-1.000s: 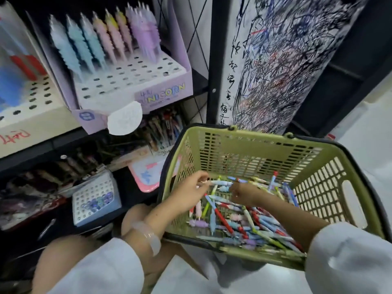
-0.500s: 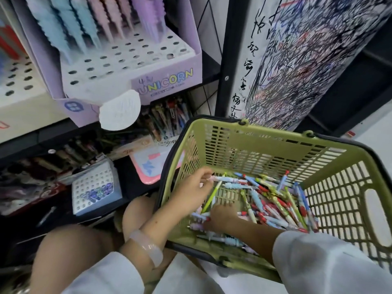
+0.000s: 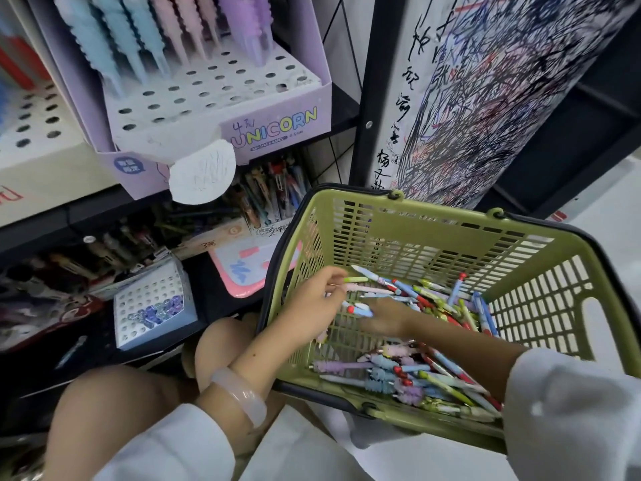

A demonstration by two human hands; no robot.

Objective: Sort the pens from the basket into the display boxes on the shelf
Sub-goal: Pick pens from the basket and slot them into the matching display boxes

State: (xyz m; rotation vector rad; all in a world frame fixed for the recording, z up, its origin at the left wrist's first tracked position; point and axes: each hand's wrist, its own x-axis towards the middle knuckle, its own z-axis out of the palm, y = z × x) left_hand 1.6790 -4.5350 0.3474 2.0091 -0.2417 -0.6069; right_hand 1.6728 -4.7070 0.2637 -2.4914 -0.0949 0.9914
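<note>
The pens point(image 3: 430, 307) lie in a loose heap on the floor of the green basket point(image 3: 416, 234), most of them banked against the right wall and the near edge, their long axes running every which way, though the few I am after point roughly left to right across the mesh. My left hand point(image 3: 312, 303) is in over the left wall with its fingers curled around a small bundle of them, a pale green and a pink barrel sticking out to the right from my fingertips. My right hand point(image 3: 385, 317) reaches in from the right side, low over the heap, and seems to be pinching a blue pen with a red tip point(image 3: 360, 310); its fingers are partly blurred, so I judge this rather than see it plainly. The two hands are just beside each other, so passing that pen leftward looks like the short move. The purple Unicorn display box point(image 3: 270, 130) stands on the shelf up and to the left, nearer my left hand, with many empty holes at its front.
</note>
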